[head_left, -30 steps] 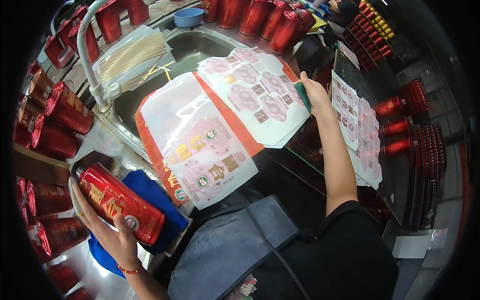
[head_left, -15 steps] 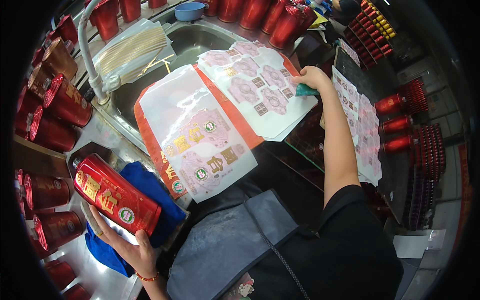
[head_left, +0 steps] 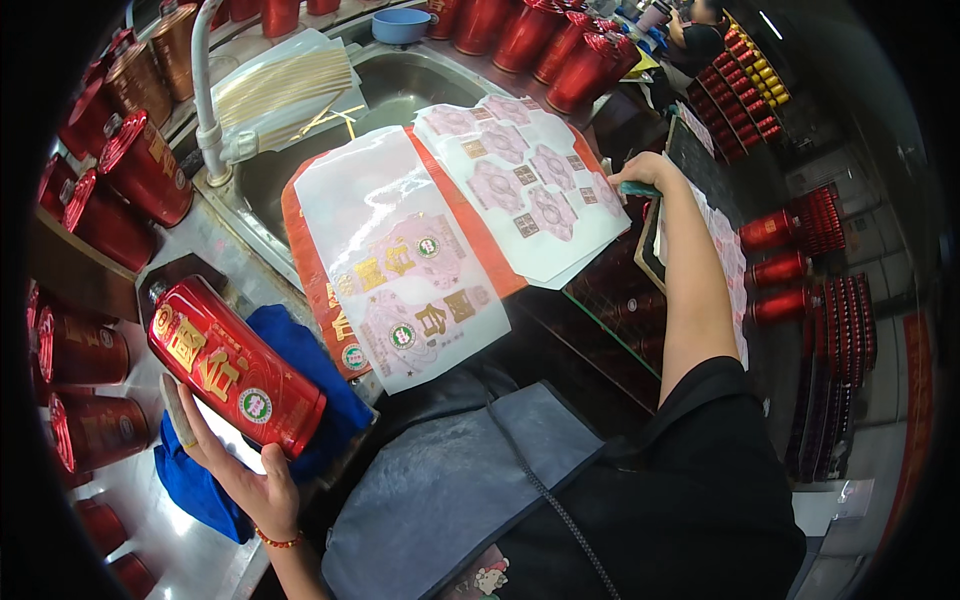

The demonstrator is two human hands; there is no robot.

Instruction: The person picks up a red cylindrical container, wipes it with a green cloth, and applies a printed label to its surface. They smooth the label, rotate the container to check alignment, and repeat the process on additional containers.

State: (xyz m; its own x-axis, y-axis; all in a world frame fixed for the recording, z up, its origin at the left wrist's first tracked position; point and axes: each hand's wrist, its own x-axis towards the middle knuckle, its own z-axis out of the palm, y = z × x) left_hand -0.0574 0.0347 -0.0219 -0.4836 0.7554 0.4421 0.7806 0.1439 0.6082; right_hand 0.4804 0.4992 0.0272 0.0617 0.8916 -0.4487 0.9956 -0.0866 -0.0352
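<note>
Moved lower since one second ago with loosely spread left hand [head_left: 250, 483], away from neck [head_left: 157, 291] of red bottle [head_left: 238, 366] (lying over blue cloth [head_left: 338, 400]), pinching green piece [head_left: 640, 189] with right hand [head_left: 650, 171], just beside printed sheets [head_left: 545, 205].

Before you there is a metal sink [head_left: 400, 85], with a white faucet [head_left: 203, 90] at its left side. A blue bowl [head_left: 400, 30] sits near its far edge. On your left stand copper-coloured bottles [head_left: 140, 80]. Farther away, to your right, a co-worker [head_left: 697, 42] wears dark clothing.
</note>
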